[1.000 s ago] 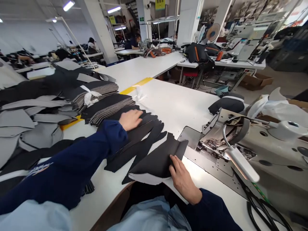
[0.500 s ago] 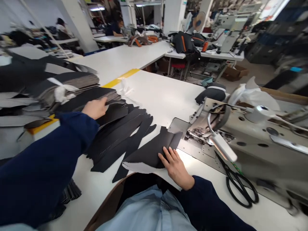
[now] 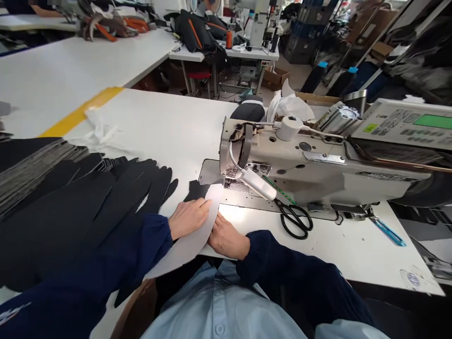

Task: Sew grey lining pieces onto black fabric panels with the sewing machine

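Both hands are at a cut fabric piece [image 3: 197, 242], whose pale grey side shows; it lies in front of the sewing machine's [image 3: 282, 155] needle area. My left hand [image 3: 189, 217] is closed on its left edge, the fingertips over the pale side. Curled at its right edge, my right hand [image 3: 228, 239] pinches the piece; the thumb is partly hidden. Underneath, a black fabric part [image 3: 196, 190] sticks out toward the machine's metal plate. To the left, several black fabric pieces [image 3: 116, 188] lie fanned out near my left sleeve.
Black-handled scissors [image 3: 296, 221] lie right of my hands, by the machine base. A blue cutter [image 3: 390, 231] lies farther right. A thick fabric stack [image 3: 38, 165] occupies the table's left side. White scraps [image 3: 100, 129] lie near the yellow tape [image 3: 83, 110].
My left hand has moved right from the fabric stack to the piece by the machine. My right hand, earlier spread flat, now grips an edge. The view has turned right.
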`<state>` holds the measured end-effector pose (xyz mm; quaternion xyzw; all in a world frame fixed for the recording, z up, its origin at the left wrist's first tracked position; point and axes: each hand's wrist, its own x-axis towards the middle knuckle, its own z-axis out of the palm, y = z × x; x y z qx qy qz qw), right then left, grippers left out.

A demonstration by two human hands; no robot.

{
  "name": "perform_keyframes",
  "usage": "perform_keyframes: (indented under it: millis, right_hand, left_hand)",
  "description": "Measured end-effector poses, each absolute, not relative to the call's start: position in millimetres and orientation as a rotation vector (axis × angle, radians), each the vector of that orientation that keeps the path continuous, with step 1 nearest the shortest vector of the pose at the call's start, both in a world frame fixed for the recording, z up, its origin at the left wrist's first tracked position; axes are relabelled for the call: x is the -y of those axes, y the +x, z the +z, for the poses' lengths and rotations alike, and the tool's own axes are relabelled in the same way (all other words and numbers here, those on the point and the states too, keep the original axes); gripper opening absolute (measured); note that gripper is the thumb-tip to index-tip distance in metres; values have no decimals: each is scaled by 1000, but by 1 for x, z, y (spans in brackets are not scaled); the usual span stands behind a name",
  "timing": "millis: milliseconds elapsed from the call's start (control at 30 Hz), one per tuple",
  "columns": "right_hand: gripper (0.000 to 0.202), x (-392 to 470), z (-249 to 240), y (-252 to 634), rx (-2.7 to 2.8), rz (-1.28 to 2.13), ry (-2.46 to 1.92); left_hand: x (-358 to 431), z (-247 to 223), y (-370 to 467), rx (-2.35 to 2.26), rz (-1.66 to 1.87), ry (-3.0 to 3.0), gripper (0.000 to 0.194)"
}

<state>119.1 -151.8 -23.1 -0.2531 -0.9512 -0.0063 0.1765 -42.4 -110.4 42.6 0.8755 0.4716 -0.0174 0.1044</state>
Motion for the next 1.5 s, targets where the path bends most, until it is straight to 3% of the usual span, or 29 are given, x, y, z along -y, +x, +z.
perform_keyframes:
  millis: [133, 533, 1267, 1367, 1500]
  right_hand:
    - [35, 154, -18, 119, 2725, -109, -736]
    - [32, 161, -3, 118, 2836, -79, -823]
    - [22, 157, 19, 133, 2976, -8, -773]
    - [24, 158, 27, 134, 3019, -6, -755]
    - [22, 168, 36, 134, 3038, 6, -761]
  left_hand:
    - [95, 41, -36, -1250, 56, 2898, 28]
    - [69, 19, -27, -1259, 233, 2797, 41]
    - [63, 21, -12, -1114, 142, 2923, 36]
    - [65, 28, -21, -1032, 29, 2920, 41]
    - [86, 47, -48, -695, -234, 2901, 61]
